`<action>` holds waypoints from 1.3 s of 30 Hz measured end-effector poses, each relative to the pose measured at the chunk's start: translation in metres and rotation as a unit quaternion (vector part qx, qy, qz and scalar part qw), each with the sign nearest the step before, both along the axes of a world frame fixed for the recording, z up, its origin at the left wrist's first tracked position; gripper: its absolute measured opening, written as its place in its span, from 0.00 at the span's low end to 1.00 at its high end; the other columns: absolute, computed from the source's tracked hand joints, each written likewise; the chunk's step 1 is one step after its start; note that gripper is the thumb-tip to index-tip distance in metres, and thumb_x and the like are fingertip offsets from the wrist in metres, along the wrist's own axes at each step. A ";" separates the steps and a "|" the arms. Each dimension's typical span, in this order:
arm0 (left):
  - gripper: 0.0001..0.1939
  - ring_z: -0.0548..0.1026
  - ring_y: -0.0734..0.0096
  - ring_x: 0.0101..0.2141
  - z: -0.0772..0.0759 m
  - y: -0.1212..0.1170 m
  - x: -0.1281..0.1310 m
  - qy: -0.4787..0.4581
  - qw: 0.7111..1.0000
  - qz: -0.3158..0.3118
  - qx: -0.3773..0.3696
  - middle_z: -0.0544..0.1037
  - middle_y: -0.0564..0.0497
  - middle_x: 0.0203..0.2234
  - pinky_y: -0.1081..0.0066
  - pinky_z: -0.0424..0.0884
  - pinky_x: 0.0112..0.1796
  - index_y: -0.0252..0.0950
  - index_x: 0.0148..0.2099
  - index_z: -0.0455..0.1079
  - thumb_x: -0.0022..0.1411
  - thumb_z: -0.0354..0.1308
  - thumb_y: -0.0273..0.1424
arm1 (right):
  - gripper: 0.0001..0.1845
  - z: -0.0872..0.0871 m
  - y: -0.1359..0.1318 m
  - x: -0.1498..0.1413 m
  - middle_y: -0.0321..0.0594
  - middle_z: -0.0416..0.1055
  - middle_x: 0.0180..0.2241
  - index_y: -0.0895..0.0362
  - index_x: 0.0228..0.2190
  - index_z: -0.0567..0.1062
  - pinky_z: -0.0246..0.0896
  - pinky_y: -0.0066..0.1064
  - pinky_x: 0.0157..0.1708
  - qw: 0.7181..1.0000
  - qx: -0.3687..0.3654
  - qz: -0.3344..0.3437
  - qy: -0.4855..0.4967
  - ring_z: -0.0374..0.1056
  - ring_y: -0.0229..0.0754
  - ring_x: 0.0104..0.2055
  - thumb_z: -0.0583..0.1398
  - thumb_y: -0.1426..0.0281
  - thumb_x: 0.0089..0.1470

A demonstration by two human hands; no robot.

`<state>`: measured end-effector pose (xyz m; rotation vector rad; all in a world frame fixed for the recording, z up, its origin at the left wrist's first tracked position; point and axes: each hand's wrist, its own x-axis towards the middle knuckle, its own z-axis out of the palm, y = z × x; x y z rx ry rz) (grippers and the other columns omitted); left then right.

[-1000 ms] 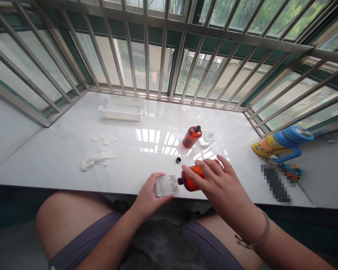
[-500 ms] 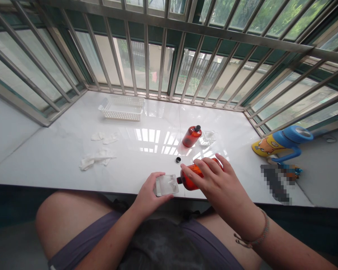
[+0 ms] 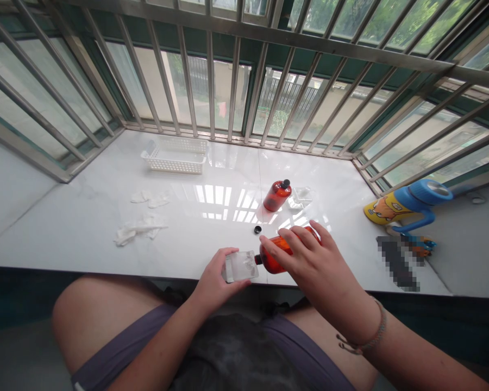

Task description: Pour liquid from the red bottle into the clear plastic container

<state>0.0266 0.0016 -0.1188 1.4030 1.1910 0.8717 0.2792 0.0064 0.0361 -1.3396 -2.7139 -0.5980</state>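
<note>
Your half-curled left hand [image 3: 214, 280] gripped a clear, boxy container [image 3: 242, 266]; alongside, your right hand [image 3: 312, 262] wrapped a glossy red bottle [image 3: 271, 264]!

The gripped red bottle [image 3: 270, 262] and clear container [image 3: 241, 266] are partly covered, a dark object [image 3: 397, 264] pixelated.

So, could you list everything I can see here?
Red bottle: one, translucent, in the right hand
Standing bottle: one, red, black-capped, beyond the right hand
Clear container: one, in the left hand
Loose cap: one, black, on the counter
Clear tray: one, beside the standing bottle
Basket: one, white, back left
Crumpled sheets: several, white, left
Flask: one, yellow and blue, right
Pixelated items: unclear count, dark and blue-orange, right
Counter: one, white
Window bars: many, metal, behind
Bracelet: one, right wrist
Hands: two, left and right
Legs: two, below
</note>
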 end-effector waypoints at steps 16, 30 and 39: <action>0.39 0.79 0.44 0.58 -0.001 0.000 0.000 -0.002 1.000 0.006 0.006 0.78 0.42 0.59 0.49 0.75 0.60 0.44 0.64 0.70 0.53 0.80 0.41 | 0.31 0.002 0.001 -0.002 0.47 0.77 0.57 0.48 0.64 0.73 0.50 0.58 0.67 1.000 0.001 0.011 -0.004 0.67 0.57 0.56 0.62 0.78 0.62; 0.40 0.79 0.44 0.58 -0.003 0.000 0.000 -0.009 1.000 0.003 0.003 0.79 0.41 0.58 0.49 0.75 0.60 0.43 0.64 0.70 0.53 0.80 0.41 | 0.30 0.007 0.003 -0.006 0.48 0.76 0.57 0.50 0.64 0.73 0.55 0.57 0.62 0.999 0.007 0.038 -0.019 0.67 0.57 0.55 0.61 0.78 0.63; 0.39 0.79 0.45 0.57 -0.008 0.001 -0.001 0.007 1.000 -0.002 0.017 0.78 0.42 0.58 0.48 0.74 0.61 0.43 0.64 0.69 0.54 0.80 0.41 | 0.30 0.007 0.005 -0.008 0.48 0.77 0.56 0.50 0.64 0.72 0.57 0.59 0.62 0.999 0.010 0.051 -0.014 0.68 0.58 0.55 0.62 0.78 0.63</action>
